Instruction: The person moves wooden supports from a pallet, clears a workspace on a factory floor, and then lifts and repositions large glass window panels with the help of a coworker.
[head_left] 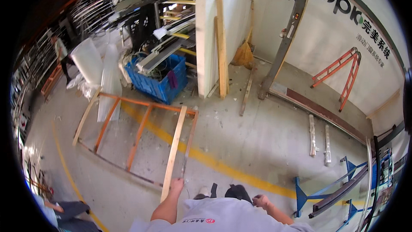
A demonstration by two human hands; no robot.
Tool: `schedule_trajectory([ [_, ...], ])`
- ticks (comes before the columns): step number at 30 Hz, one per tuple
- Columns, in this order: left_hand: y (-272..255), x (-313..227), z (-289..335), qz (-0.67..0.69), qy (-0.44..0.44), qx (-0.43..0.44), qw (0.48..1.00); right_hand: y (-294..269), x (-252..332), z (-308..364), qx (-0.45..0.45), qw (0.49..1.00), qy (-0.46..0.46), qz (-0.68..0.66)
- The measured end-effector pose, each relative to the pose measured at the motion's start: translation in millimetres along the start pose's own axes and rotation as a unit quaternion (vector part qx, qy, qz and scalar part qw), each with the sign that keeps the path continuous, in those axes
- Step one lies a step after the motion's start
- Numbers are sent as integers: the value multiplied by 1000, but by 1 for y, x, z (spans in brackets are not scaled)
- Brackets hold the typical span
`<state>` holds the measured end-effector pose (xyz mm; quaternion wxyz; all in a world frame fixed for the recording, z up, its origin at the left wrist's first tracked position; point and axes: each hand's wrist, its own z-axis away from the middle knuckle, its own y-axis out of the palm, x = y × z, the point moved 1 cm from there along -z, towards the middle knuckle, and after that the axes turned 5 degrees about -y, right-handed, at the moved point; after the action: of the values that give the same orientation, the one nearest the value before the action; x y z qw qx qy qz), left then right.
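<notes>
wooden slat [174,150]: near end clasped in left hand [176,185], over orange frame [137,133]
right hand [259,200]: loosely fisted, empty
next: likely needs a steady lift

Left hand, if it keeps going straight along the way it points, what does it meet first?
The left hand already grips the near end of a pale wooden slat. Straight on lies the orange frame on the floor, then probably the blue crate; depth is unclear.
</notes>
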<state>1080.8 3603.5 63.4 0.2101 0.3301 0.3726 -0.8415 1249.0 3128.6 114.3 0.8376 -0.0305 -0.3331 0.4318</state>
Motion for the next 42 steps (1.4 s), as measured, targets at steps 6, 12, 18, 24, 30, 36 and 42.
schedule_trajectory([
  [6,56,-230,-169,41,193,0,980,-66,61,-126,-65,996,59,-29],
  [12,118,-285,-248,34,85,-25,995,-170,242,-335,23,967,-60,247],
  [18,157,-379,-226,125,-54,-44,990,-249,566,-487,-72,883,-374,275],
  [24,200,-476,-337,139,-27,-69,987,-313,893,-530,-131,803,-539,217],
  [30,263,-669,-454,134,106,-68,983,-345,1119,-564,-173,686,-676,207],
  [36,304,-846,-501,136,149,-45,978,-359,1198,-601,-170,571,-748,291],
  [42,304,-922,-511,63,291,-291,909,-391,1182,-613,-90,576,-794,174],
])
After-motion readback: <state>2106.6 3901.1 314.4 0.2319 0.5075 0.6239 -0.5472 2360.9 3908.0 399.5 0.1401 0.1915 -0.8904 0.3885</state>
